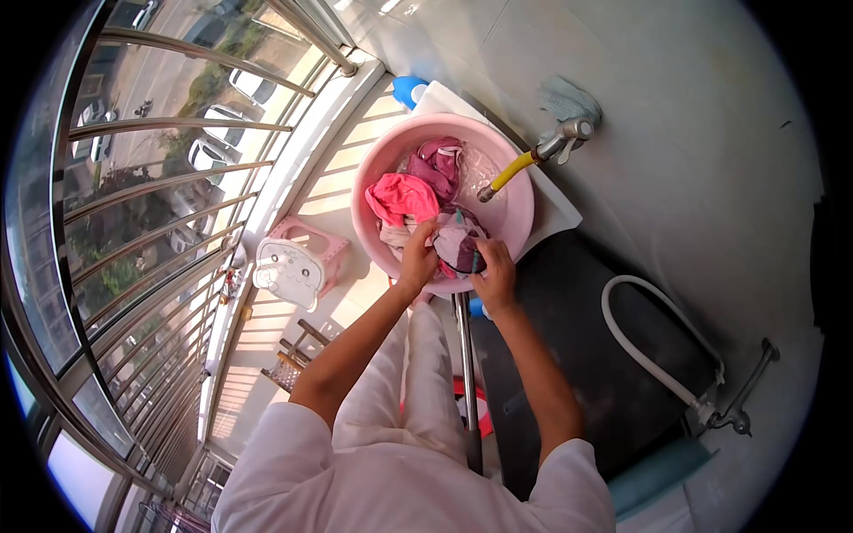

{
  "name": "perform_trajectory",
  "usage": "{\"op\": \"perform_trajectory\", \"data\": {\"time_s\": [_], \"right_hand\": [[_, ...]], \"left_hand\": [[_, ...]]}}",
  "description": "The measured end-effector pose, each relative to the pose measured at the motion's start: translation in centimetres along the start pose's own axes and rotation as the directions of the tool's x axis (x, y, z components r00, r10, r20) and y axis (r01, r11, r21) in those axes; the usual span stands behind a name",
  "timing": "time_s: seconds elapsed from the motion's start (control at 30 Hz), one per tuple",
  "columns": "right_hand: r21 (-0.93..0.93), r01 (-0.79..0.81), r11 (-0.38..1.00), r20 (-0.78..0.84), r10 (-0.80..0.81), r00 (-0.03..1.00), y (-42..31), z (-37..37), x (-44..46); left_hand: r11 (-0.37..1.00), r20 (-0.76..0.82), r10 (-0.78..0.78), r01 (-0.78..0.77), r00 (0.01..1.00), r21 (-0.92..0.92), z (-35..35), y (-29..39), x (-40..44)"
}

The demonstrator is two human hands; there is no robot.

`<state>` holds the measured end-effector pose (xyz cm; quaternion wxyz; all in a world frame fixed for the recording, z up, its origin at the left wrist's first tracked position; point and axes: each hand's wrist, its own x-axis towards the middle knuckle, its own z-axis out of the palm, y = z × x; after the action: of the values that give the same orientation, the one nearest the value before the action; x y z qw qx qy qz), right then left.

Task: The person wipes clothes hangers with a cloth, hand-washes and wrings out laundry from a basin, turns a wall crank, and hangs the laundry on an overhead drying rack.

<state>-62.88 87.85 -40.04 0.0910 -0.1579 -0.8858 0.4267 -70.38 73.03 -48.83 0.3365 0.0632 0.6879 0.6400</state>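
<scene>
A pink basin (518,218) with some water and several garments in it stands in front of me. Over its near edge, my left hand (421,256) and my right hand (495,271) grip a purple and pale lilac garment (458,238) between them, fingers closed on its two sides. Beside my left hand lies a bright pink cloth (402,197), bunched up. Farther back in the basin is a mauve garment (435,169). A yellow hose (513,171) on the tap points down into the basin at the right.
A wall tap (569,135) has a grey-blue cloth (570,96) hung over it. To the left stand a pink and white stool (298,266) and window railings (178,129). A black surface (586,355), a white hose (622,329) and a metal pole (466,355) are on the right.
</scene>
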Motion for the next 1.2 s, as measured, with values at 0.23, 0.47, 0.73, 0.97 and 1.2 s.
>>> {"op": "perform_trajectory", "data": {"time_s": [0.23, 0.47, 0.73, 0.97, 1.2], "right_hand": [[0.121, 0.123, 0.985, -0.165, -0.102, 0.981, -7.4, -4.3, 1.0], [-0.041, 0.289, 0.956, -0.261, -0.29, 0.921, -15.6, -10.0, 1.5], [0.019, 0.024, 1.0, -0.194, -0.02, 0.981, -11.6, -6.1, 2.6], [-0.268, -0.201, 0.942, -0.055, 0.193, 0.98, -3.0, -0.6, -1.2], [-0.526, -0.243, 0.815, 0.272, 0.432, 0.86, -1.6, 2.2, -2.3]], "left_hand": [[0.912, -0.043, -0.006, -0.013, 0.999, -0.41, 0.8, 10.4, -3.6], [0.914, 0.068, 0.298, -0.264, 0.952, -0.307, -0.2, 20.4, -5.9], [0.975, 0.288, 0.219, -0.22, 0.932, -0.03, -2.4, 16.2, -0.3], [0.726, 0.205, 0.2, -0.285, 0.958, 0.626, -6.2, 6.2, 10.6], [0.772, 0.016, 0.082, -0.074, 0.997, 0.631, -4.7, 3.7, 14.2]]}}
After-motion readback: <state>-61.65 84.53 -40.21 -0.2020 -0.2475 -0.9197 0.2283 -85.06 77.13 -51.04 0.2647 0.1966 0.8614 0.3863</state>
